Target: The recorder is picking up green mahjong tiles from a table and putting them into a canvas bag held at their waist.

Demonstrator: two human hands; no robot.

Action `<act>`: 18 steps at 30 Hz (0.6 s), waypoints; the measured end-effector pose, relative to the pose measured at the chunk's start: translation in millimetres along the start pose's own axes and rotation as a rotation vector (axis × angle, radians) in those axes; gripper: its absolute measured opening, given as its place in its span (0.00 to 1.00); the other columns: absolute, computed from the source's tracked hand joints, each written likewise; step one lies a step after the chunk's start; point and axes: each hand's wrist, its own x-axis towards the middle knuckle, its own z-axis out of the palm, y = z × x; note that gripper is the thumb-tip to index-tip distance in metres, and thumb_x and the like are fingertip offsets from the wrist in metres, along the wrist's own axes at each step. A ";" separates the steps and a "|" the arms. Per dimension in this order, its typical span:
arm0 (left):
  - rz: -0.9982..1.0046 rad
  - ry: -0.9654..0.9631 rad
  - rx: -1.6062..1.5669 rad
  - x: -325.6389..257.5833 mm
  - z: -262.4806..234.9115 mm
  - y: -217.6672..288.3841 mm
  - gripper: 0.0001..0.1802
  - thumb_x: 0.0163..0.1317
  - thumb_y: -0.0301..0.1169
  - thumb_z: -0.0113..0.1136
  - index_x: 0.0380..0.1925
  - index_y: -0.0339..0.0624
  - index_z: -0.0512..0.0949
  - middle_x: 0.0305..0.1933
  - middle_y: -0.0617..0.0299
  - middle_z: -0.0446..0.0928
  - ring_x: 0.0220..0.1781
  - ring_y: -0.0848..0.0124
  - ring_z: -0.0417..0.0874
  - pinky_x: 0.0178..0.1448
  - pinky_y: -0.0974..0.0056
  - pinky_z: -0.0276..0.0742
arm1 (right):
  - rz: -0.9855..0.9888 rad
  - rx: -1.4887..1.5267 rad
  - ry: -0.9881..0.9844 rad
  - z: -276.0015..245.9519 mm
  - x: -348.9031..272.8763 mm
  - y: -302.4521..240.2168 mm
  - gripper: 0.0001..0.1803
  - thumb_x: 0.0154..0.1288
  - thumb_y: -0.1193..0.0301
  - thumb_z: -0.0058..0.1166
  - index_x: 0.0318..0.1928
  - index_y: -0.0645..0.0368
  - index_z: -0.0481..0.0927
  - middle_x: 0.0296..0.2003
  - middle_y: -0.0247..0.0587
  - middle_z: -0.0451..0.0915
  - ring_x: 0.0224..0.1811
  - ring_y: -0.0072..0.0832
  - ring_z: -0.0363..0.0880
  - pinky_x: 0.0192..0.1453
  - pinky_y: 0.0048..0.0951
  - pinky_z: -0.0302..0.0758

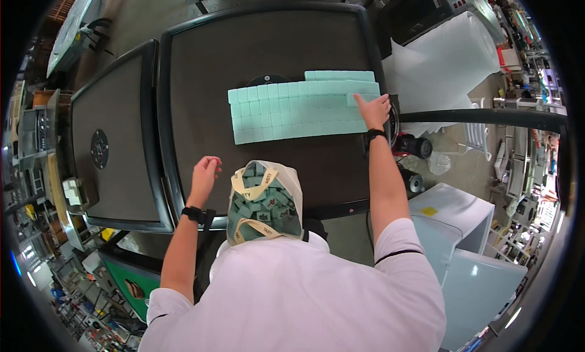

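Pale green tiles lie in a tight block just left of the right hand, whose thumb reaches onto the block's right end while the other fingers bend around toward its far right corner. Whether that hand pinches a tile or only presses the end, I cannot tell. The left hand hangs nearer the body, off the block's left end, its fingers curled together and nothing visible in them.

To square the rows well, pressure from the right hand should probably be light and level, along the rows, so that no tile lifts or skews; the left hand could brace the opposite end.

The block's long axis runs sideways, from beyond the left hand to the right hand, with the right end angled slightly away from the body. A shorter row lies parallel, just beyond the right hand and to its left. An open bag of darker green tiles sits to the right of the left hand. The dark tabletop stretches beyond both hands.
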 end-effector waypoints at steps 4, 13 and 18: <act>-0.024 -0.023 0.042 11.9 6.5 1.9 0.12 0.83 0.34 0.55 0.53 0.44 0.85 0.49 0.67 0.88 0.47 0.77 0.87 0.47 0.69 0.80 | 0.041 0.067 -0.120 17.2 19.1 10.0 0.68 0.51 0.30 0.78 0.74 0.73 0.66 0.70 0.62 0.76 0.75 0.58 0.74 0.76 0.60 0.73; 0.116 -0.105 0.131 53.3 46.1 35.7 0.13 0.77 0.27 0.54 0.53 0.36 0.86 0.50 0.61 0.90 0.47 0.72 0.90 0.50 0.65 0.84 | -0.059 0.050 -0.074 25.4 -65.8 -35.4 0.58 0.50 0.37 0.82 0.64 0.72 0.71 0.62 0.60 0.78 0.66 0.59 0.78 0.70 0.54 0.78; 0.367 -0.110 0.452 93.9 94.0 54.0 0.21 0.70 0.29 0.65 0.61 0.36 0.81 0.52 0.51 0.87 0.44 0.65 0.90 0.53 0.59 0.86 | -0.113 0.078 -0.033 29.1 -141.9 -89.6 0.56 0.48 0.40 0.85 0.63 0.67 0.70 0.58 0.52 0.77 0.62 0.52 0.77 0.63 0.52 0.81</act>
